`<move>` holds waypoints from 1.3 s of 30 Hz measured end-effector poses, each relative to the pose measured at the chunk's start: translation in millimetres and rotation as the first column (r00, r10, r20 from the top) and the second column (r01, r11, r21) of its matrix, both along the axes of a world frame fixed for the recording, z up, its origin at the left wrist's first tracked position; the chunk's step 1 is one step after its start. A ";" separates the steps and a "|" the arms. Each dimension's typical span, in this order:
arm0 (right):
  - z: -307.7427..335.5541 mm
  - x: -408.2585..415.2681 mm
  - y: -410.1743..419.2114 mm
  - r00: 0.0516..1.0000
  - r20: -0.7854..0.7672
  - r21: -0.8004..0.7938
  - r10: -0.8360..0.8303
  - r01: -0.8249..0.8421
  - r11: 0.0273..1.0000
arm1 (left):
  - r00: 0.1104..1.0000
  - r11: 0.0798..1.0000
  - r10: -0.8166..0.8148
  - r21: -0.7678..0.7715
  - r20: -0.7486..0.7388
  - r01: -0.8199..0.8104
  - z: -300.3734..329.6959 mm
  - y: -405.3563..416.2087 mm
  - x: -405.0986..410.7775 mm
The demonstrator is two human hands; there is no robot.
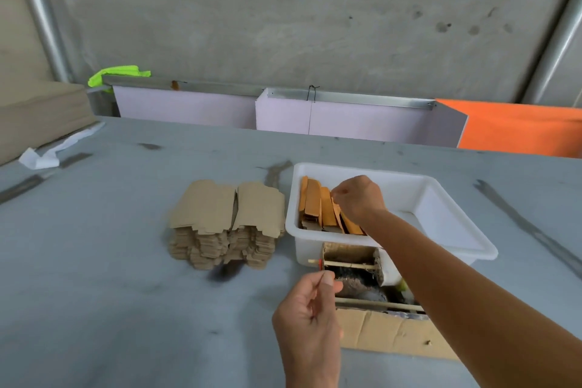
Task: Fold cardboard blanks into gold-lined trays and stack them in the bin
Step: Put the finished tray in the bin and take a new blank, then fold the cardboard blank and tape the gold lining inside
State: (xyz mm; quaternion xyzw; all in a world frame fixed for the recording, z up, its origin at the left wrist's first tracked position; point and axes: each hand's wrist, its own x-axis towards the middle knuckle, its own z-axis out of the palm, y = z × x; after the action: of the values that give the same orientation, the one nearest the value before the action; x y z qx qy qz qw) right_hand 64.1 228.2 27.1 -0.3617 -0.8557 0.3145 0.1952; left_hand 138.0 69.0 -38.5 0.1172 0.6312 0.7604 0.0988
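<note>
Trays (327,209) stacked at left end of white bin (441,198), few so far; right hand (359,198) apparently pinching newest one; left hand (310,302) loosely curled, empty; tall blank pile (226,224) left.

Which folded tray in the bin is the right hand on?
The rightmost tray in the white bin, under the right hand; the others stand further left, untouched.
</note>
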 end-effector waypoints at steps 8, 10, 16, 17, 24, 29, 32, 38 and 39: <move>5.7 -2.5 -52.6 0.954 -0.175 0.081 0.244 -0.233 0.969 | 0.997 0.994 -0.069 0.086 0.021 0.066 -2.3 -6.0 -7.8; 4.0 -7.1 -66.6 0.943 -0.110 0.144 0.315 -0.299 0.944 | 0.995 0.989 -0.094 0.114 0.033 0.089 -3.6 -7.0 -9.4; -4.9 -25.9 -94.3 0.861 0.342 0.378 0.376 -0.492 0.784 | 0.992 0.975 -0.111 0.198 0.059 0.097 -7.0 -9.6 -13.3; -6.8 -28.8 -97.4 0.834 0.430 0.413 0.346 -0.523 0.746 | 0.991 0.973 -0.111 0.213 0.077 0.092 -7.6 -10.4 -13.8; -9.8 -31.5 -105.3 0.787 0.567 0.569 0.242 -0.587 0.576 | 0.982 0.985 0.089 0.128 0.166 -0.111 -14.0 -18.4 -24.9; -14.0 -25.8 -108.3 0.797 0.568 0.673 0.204 -0.592 0.443 | 0.966 0.981 0.137 0.105 0.218 -0.163 -8.6 -19.8 -31.9; -14.9 -23.7 -108.9 0.841 0.505 0.710 0.195 -0.533 0.461 | 0.967 0.983 0.148 0.076 0.207 -0.167 -8.1 -21.1 -33.4; -15.8 -20.5 -105.7 0.901 0.344 0.673 0.266 -0.434 0.600 | 0.973 0.982 0.161 0.067 0.165 -0.174 -11.9 -26.2 -38.6; -15.6 -19.4 -104.1 0.896 0.343 0.660 0.284 -0.444 0.606 | 0.973 0.982 0.165 0.065 0.160 -0.178 -12.0 -26.7 -39.5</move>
State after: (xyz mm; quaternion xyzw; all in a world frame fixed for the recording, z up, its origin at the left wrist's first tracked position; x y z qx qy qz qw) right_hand 44.7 124.1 11.5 -0.1021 -0.9795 -0.0544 0.1650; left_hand 98.5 42.3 -50.5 0.0069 0.5987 0.7972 0.0766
